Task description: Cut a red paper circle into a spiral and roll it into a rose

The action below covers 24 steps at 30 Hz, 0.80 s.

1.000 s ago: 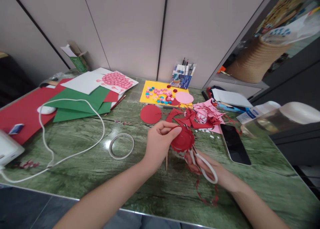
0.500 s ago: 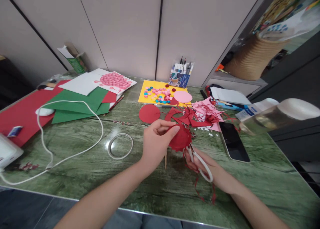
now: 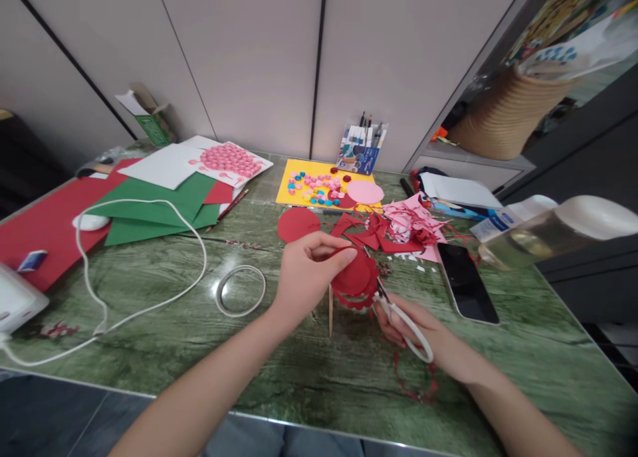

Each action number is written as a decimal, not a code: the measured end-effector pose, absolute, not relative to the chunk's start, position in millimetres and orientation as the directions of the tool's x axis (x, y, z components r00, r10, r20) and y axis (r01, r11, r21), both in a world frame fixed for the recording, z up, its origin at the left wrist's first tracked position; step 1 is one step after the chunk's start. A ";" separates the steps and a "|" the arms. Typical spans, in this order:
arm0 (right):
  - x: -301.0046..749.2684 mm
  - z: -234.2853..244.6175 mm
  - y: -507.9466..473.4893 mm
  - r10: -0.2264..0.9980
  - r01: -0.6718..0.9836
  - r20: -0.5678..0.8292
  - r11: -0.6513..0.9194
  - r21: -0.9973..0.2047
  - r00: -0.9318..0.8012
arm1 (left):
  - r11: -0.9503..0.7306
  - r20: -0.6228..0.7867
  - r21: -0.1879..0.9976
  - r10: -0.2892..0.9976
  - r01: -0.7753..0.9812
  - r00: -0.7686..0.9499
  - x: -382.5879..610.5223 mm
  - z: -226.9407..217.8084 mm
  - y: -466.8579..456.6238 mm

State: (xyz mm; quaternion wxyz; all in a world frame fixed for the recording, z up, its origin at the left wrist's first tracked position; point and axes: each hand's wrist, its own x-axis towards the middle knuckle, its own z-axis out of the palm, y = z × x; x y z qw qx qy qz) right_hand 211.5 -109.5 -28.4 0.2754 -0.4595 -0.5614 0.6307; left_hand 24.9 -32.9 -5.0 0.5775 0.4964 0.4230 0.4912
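Note:
Between thumb and fingers, my left hand (image 3: 312, 271) pinches a round red paper piece (image 3: 355, 276) with a scalloped edge. My right hand (image 3: 406, 321) is closed on white-handled scissors (image 3: 413, 334), whose blades touch the right edge of the red paper. A thin red paper strip (image 3: 416, 394) curls on the table below my right hand. Under my left hand a wooden stick (image 3: 330, 311) shows in part. Just beyond lie a flat red paper circle (image 3: 298, 225) and red paper offcuts (image 3: 361, 230).
A roll of tape (image 3: 240, 291) lies left of my hands; a white cable (image 3: 205, 264) loops farther left. On the right are a phone (image 3: 467, 283) and a bottle (image 3: 543, 234). Pink scraps (image 3: 411, 218) and a yellow sheet (image 3: 283, 191) with small coloured pieces lie behind.
The scissors and my right hand have shifted slightly right and down. The red paper has turned, so its scalloped lower edge shows more. The dangling strip now curls on the table.

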 end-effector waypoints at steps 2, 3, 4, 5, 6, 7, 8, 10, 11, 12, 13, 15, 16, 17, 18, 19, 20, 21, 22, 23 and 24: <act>214.4 -29.5 -109.2 0.855 0.187 -0.288 -0.227 -0.956 -0.432 | 0.033 -0.011 0.993 0.981 -0.110 0.194 21.3 -2.6 -29.8; 215.8 -30.3 -109.2 0.854 0.193 -0.296 -0.233 -0.953 -0.429 | 0.036 -0.017 0.995 0.977 -0.089 0.212 19.5 -1.3 -28.2; 217.1 -31.0 -109.4 0.852 0.199 -0.304 -0.240 -0.950 -0.425 | 0.037 -0.021 0.997 0.973 -0.068 0.230 17.8 -0.1 -26.6; 218.1 -31.6 -109.6 0.851 0.206 -0.313 -0.246 -0.947 -0.422 | 0.037 -0.024 0.998 0.969 -0.048 0.247 16.2 1.1 -25.1; 218.9 -32.0 -109.7 0.850 0.216 -0.321 -0.250 -0.944 -0.419 | 0.035 -0.026 0.999 0.964 -0.031 0.265 14.6 2.1 -23.7; 219.4 -32.0 -109.9 0.848 0.226 -0.326 -0.251 -0.941 -0.418 | 0.033 -0.027 0.999 0.959 -0.014 0.281 13.1 3.1 -22.6; 219.7 -31.8 -109.9 0.845 0.238 -0.332 -0.251 -0.938 -0.420 | 0.030 -0.029 1.000 0.955 0.003 0.296 11.7 4.1 -21.7; 219.8 -30.6 -109.6 0.840 0.263 -0.341 -0.247 -0.933 -0.421 | 0.020 -0.030 0.999 0.949 0.036 0.314 9.2 6.1 -20.5; 219.6 -29.9 -109.5 0.841 0.276 -0.342 -0.241 -0.930 -0.419 | 0.014 -0.030 0.998 0.947 0.053 0.320 8.0 7.2 -20.1; 219.5 -29.2 -109.3 0.843 0.290 -0.340 -0.231 -0.929 -0.417 | 0.007 -0.030 0.997 0.945 0.071 0.327 6.9 8.5 -19.9; 219.4 -28.6 -109.1 0.844 0.304 -0.334 -0.217 -0.928 -0.419 | -0.001 -0.030 0.996 0.943 0.092 0.332 5.9 9.8 -19.7; 219.2 -27.8 -108.9 0.844 0.325 -0.322 -0.189 -0.927 -0.428 | -0.022 -0.027 0.990 0.938 0.136 0.346 3.7 12.2 -19.2; 219.1 -27.5 -108.8 0.844 0.332 -0.319 -0.180 -0.926 -0.431 | -0.034 -0.025 0.987 0.934 0.157 0.356 2.6 13.3 -18.8; 219.1 -27.3 -108.6 0.843 0.338 -0.317 -0.175 -0.925 -0.434 | -0.046 -0.022 0.984 0.930 0.175 0.368 1.5 14.2 -18.3; 219.1 -27.2 -108.4 0.844 0.341 -0.314 -0.169 -0.925 -0.435 | -0.055 -0.022 0.980 0.925 0.189 0.380 0.5 14.9 -17.6; 219.1 -27.1 -108.1 0.844 0.346 -0.312 -0.163 -0.924 -0.435 | -0.059 -0.025 0.978 0.920 0.200 0.392 -0.5 15.6 -16.9; 219.2 -27.0 -107.8 0.844 0.354 -0.313 -0.159 -0.922 -0.436 | -0.058 -0.032 0.976 0.914 0.209 0.405 -1.4 16.2 -16.2; 219.3 -26.8 -107.5 0.841 0.362 -0.315 -0.156 -0.919 -0.440 | -0.053 -0.042 0.975 0.908 0.214 0.416 -2.3 16.9 -15.6; 219.4 -26.5 -107.1 0.837 0.369 -0.320 -0.155 -0.916 -0.444 | -0.045 -0.053 0.975 0.903 0.217 0.427 -3.2 17.6 -15.0; 219.6 -26.0 -106.9 0.833 0.376 -0.326 -0.155 -0.913 -0.448 | -0.036 -0.064 0.976 0.897 0.217 0.438 -4.2 18.2 -14.4; 219.9 -25.5 -106.8 0.829 0.385 -0.331 -0.154 -0.910 -0.451 | -0.026 -0.075 0.977 0.890 0.213 0.449 -5.2 18.8 -13.9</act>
